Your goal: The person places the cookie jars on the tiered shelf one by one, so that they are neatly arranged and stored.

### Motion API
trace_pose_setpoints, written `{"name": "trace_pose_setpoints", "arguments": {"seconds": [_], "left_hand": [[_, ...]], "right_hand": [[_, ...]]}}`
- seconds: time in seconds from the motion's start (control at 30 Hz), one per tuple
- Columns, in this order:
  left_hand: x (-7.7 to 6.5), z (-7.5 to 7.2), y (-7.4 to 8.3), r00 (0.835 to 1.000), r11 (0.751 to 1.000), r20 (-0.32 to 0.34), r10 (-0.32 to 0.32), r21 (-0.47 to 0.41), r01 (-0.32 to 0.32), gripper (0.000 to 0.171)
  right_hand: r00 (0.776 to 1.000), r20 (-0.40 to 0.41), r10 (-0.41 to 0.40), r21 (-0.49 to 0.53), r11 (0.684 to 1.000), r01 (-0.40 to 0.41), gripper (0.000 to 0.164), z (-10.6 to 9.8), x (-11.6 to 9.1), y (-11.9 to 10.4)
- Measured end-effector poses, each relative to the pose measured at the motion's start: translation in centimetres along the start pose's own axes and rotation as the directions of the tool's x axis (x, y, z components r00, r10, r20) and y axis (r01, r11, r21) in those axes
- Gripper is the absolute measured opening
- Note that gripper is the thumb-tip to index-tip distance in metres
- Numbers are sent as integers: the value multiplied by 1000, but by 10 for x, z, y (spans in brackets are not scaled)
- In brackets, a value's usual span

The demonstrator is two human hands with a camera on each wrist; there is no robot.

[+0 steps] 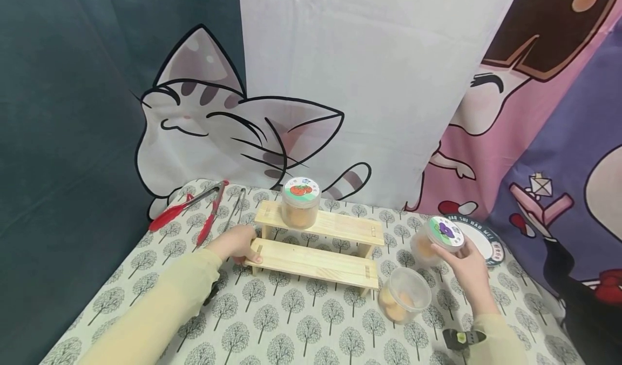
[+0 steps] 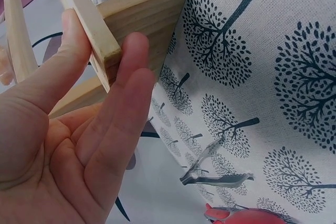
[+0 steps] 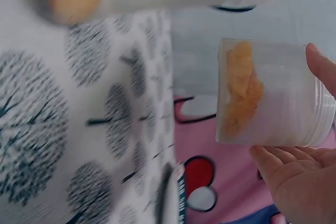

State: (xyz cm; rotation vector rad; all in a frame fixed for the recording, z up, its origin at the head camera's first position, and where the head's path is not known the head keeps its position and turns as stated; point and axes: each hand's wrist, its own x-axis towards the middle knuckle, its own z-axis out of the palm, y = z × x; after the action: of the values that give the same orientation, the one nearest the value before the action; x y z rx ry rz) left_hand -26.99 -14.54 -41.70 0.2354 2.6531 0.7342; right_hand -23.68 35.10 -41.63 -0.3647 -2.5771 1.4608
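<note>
A two-tier wooden step rack (image 1: 316,265) stands mid-table. My left hand (image 1: 238,244) grips the left end of its lower board, thumb on top and fingers beneath, as the left wrist view also shows (image 2: 79,135). On the upper board sits a lidded clear jar (image 1: 299,211) with a tomato picture on its lid. My right hand (image 1: 468,268) holds another clear jar (image 1: 427,249) around its side near the purple-fruit lid (image 1: 446,232). In the right wrist view this jar (image 3: 273,93) is off the table, with orange pieces at its bottom.
An uncovered clear jar (image 1: 405,296) with yellowish pieces stands right of the rack's front. Behind my right hand lies a white plate with a teal rim (image 1: 497,252). Red-handled tongs (image 1: 209,222) and smaller metal tongs (image 1: 236,208) lie at the back left, before a printed curtain (image 1: 379,57).
</note>
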Motion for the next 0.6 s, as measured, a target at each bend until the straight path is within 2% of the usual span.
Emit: {"name": "trace_pose_setpoints", "arguments": {"seconds": [0.27, 0.47, 0.6], "left_hand": [[0, -1, 0, 1000, 1000, 6, -13, 2, 13, 39], [0, -1, 1, 1000, 1000, 8, -9, 12, 9, 39], [-1, -1, 0, 1000, 1000, 7, -6, 8, 6, 40]], "right_hand": [[997, 12, -82, 15, 997, 82, 86, 6, -7, -29], [992, 29, -125, -43, 991, 127, 88, 9, -16, -45], [988, 51, -144, -25, 989, 145, 88, 13, -20, -56]]}}
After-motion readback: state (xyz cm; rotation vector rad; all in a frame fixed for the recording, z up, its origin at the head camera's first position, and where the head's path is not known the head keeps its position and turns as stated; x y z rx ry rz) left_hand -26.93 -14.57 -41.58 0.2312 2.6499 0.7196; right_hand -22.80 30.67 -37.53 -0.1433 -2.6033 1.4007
